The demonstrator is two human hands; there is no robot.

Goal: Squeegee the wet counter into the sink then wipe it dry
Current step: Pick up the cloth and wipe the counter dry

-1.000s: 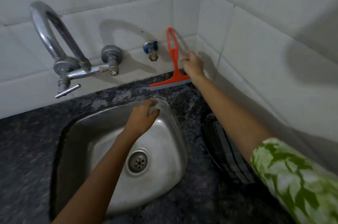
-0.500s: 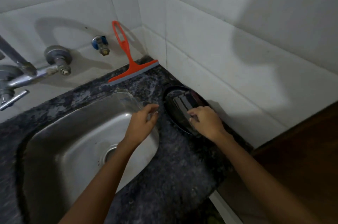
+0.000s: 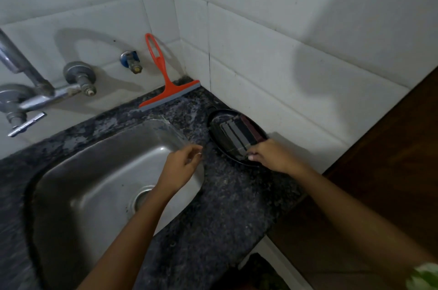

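An orange squeegee (image 3: 166, 83) leans against the tiled back wall in the corner, its blade on the dark speckled counter (image 3: 227, 204). The steel sink (image 3: 94, 171) lies at the left. A black oval dish (image 3: 214, 124) sits right of the sink and holds a dark folded cloth or sponge (image 3: 239, 135). My right hand (image 3: 272, 157) rests on the dish's near edge with its fingertips on that cloth. My left hand (image 3: 182, 166) hovers over the sink's right rim, fingers loosely curled, holding nothing.
A chrome tap (image 3: 28, 90) with its valve juts from the back wall at the left, and a small blue-collared valve (image 3: 130, 61) sits beside the squeegee handle. White tiled walls close the corner. Brown wood panelling (image 3: 384, 171) stands at the right.
My right hand let go of the squeegee, left it against the wall, and came down to the black dish. The view swung right. My left hand stayed at the sink rim.
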